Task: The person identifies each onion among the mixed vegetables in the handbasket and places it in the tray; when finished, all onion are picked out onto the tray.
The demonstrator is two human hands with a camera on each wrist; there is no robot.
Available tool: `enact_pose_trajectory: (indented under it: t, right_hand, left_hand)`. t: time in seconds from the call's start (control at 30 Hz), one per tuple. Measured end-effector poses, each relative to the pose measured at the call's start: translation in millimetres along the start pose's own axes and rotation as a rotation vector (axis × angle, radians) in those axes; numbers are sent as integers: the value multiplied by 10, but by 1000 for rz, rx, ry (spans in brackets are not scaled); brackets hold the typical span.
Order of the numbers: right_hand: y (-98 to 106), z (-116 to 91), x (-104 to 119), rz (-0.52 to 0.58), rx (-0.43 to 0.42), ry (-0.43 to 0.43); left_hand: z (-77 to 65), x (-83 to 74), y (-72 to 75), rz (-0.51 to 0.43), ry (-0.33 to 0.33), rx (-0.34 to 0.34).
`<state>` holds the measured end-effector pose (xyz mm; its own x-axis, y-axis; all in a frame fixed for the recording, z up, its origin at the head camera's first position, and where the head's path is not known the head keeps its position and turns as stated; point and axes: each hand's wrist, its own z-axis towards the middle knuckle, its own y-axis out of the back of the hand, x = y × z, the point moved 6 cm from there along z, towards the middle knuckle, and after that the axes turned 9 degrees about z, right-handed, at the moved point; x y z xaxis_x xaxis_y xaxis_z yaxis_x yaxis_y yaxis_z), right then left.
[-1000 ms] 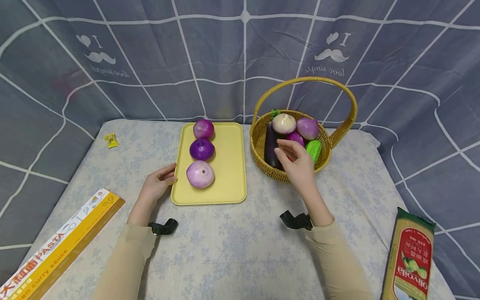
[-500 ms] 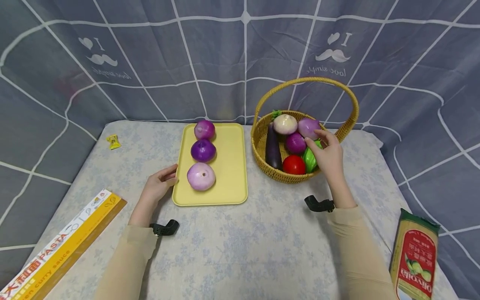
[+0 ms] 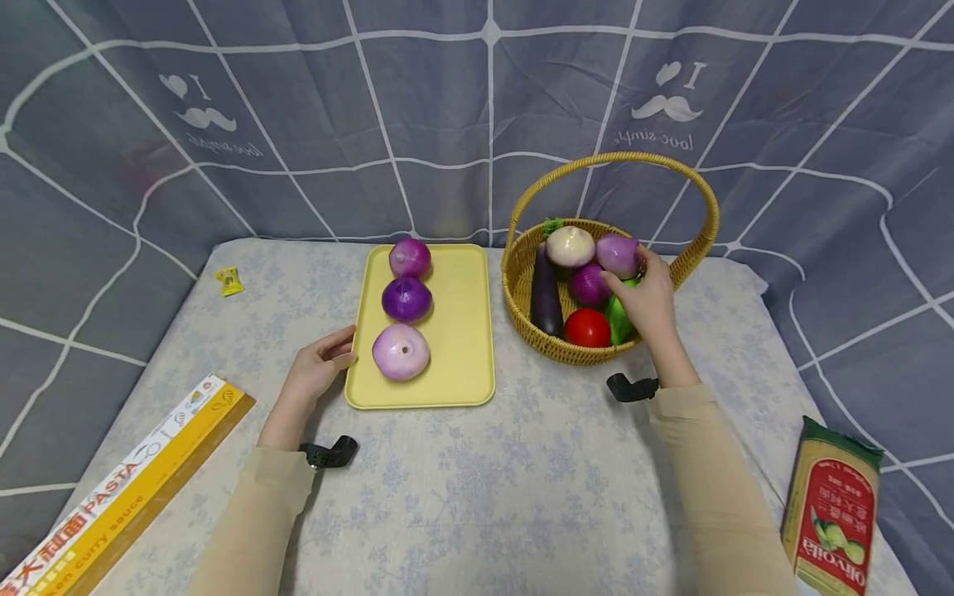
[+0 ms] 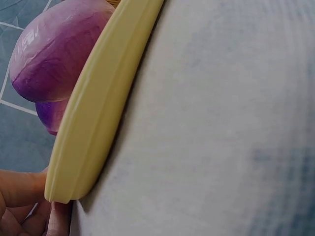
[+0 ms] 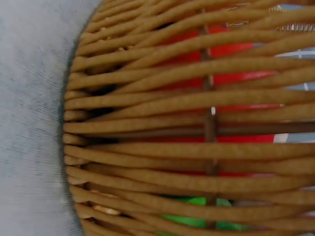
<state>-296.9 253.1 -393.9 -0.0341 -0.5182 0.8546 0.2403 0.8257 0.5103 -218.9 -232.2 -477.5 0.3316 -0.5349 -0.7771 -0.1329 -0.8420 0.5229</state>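
My left hand [image 3: 316, 370] holds the left edge of a yellow tray [image 3: 458, 331]; in the left wrist view its fingers [image 4: 22, 189] are at the tray's rim. On the tray stand a reddish-purple onion [image 3: 410, 257], a dark purple onion [image 3: 407, 300] and a pale purple onion [image 3: 401, 352] in a column. Inside the wicker basket [image 3: 547, 348], my right hand [image 3: 650, 298] reaches over the rim, thumb and fingers around a light purple onion [image 3: 618, 253]. The right wrist view shows only the basket's weave [image 5: 147, 118], not the hand.
The basket also holds a white-and-purple turnip-like vegetable [image 3: 570, 247], a purple onion [image 3: 590, 285], an eggplant [image 3: 546, 294], a tomato [image 3: 587, 329] and a green vegetable [image 3: 619, 321]. A pasta box [image 3: 127, 488], a yellow wrapped candy [image 3: 229, 281] and a spaghetti bag [image 3: 833, 505] lie farther out.
My right hand has moved rightward from above the eggplant and tomato, then down onto the light purple onion. The left hand stays at the tray's edge.
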Motion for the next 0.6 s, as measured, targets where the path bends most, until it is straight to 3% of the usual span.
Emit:
enact_pose_trajectory:
  t: [0.3,0.6]
  right_hand:
    - [-57,99,-38,0,11,-67]
    - [-76,151,-75,-40,-20,-73]
  left_hand:
    - [7,27,6,-9,12,-5]
    - [3,19,-6,-7,5,4]
